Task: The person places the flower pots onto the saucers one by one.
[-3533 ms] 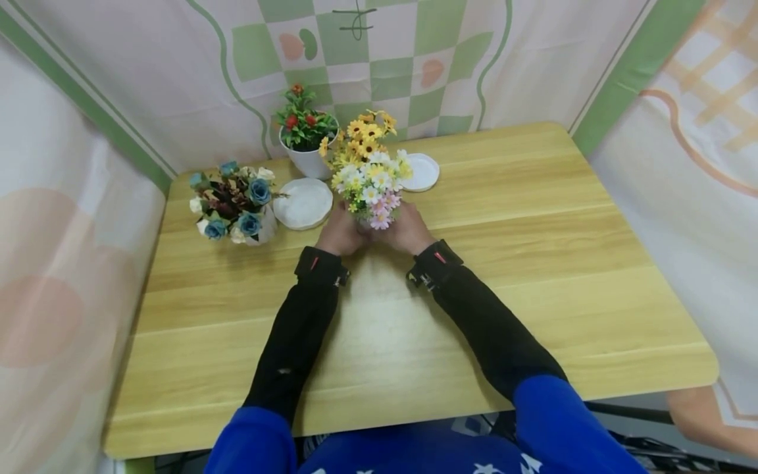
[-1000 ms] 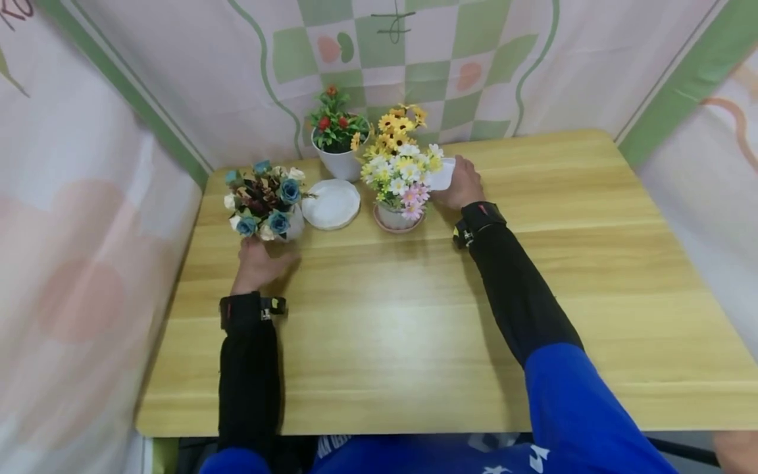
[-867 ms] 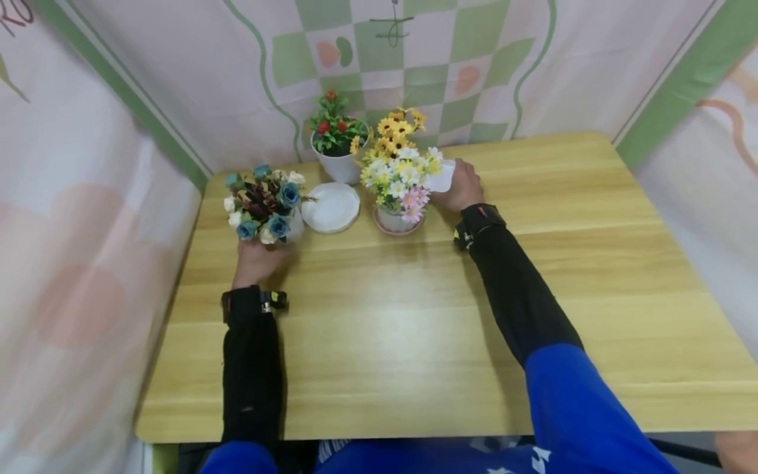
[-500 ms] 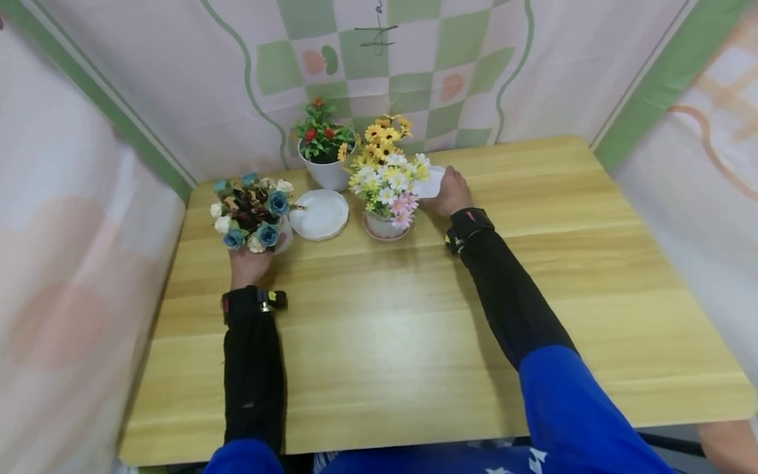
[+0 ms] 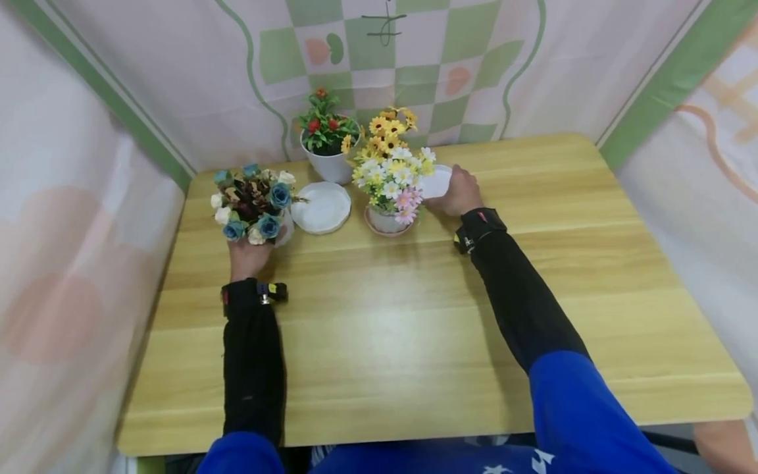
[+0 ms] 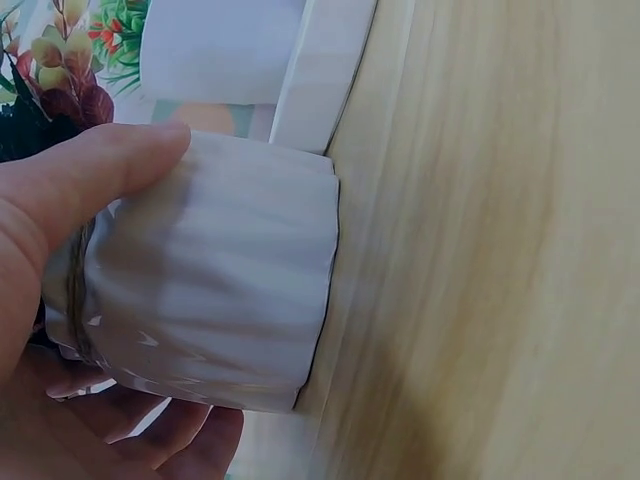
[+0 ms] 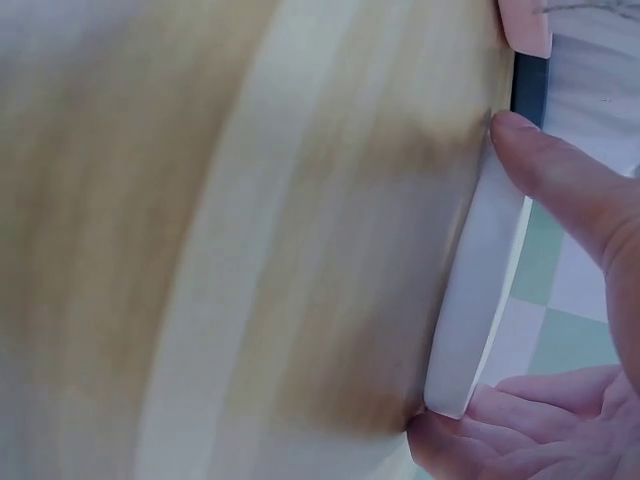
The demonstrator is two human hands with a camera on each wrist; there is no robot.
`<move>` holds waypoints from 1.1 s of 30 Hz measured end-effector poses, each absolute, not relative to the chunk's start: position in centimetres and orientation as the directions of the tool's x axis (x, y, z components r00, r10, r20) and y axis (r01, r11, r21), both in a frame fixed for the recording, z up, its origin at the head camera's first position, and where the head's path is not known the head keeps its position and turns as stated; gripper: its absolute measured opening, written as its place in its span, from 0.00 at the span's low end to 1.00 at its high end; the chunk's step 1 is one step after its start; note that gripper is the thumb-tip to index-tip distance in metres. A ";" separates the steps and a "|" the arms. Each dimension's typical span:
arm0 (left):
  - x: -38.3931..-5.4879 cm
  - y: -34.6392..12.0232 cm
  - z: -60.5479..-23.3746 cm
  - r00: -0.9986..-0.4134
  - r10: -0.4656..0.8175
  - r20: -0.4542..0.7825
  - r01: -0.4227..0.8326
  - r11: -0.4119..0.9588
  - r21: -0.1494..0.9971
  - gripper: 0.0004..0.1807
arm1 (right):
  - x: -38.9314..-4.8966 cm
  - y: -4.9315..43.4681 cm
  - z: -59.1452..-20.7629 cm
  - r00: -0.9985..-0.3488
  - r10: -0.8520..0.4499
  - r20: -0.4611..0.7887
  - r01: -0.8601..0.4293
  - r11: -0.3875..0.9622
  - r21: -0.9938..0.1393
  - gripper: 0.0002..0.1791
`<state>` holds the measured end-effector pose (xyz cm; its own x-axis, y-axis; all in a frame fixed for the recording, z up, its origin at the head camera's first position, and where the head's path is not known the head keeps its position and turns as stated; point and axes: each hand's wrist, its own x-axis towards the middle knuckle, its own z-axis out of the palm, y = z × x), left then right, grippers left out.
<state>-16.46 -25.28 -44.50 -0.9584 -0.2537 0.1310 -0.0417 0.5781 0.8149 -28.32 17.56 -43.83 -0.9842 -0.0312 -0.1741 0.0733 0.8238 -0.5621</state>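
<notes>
Two hands engaged. Left hand (image 5: 247, 253), off the tabletop a second ago, now wrapped round the white ribbed ceramic pot of blue and cream roses (image 6: 215, 295), thumb over its wall, fingers beneath: pot gripped, apparently ready to lift. Just right of that grip, white scalloped saucer (image 5: 320, 207). Right hand (image 5: 458, 194) unchanged, pinching the rim of the small white round saucer (image 7: 478, 290) beside the daisy pot on pink saucer (image 5: 387, 220). Light wooden table (image 5: 414, 316); checked green and pink curtain (image 5: 385, 59) behind.
</notes>
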 end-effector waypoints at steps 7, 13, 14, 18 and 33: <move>-16.7 -25.2 -44.2 -0.961 -0.248 0.121 -0.045 0.573 0.818 0.56 | -27.4 18.0 -43.1 -0.978 -0.043 -0.206 0.081 0.825 -0.559 0.67; -16.6 -25.1 -44.0 -0.958 -0.250 0.139 -0.023 0.552 0.834 0.56 | -26.4 18.1 -43.0 -0.976 -0.044 -0.215 0.089 0.816 -0.571 0.68; -16.5 -25.1 -44.1 -0.957 -0.252 0.141 -0.021 0.547 0.837 0.56 | -26.1 18.2 -43.0 -0.975 -0.047 -0.218 0.088 0.817 -0.570 0.68; -16.3 -25.0 -44.2 -0.955 -0.267 0.132 -0.029 0.524 0.852 0.56 | -25.1 18.5 -43.2 -0.973 -0.073 -0.219 0.066 0.822 -0.566 0.68; -16.2 -24.8 -44.1 -0.959 -0.260 0.114 -0.043 0.530 0.847 0.55 | -21.7 19.6 -43.9 -0.976 -0.160 -0.145 -0.039 0.790 -0.612 0.62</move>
<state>-16.19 -24.81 -44.10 -0.9588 -0.2602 0.1139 -0.0433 0.5303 0.8467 -21.72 19.56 -43.90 -0.9764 -0.1602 -0.1447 -0.0388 0.7899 -0.6121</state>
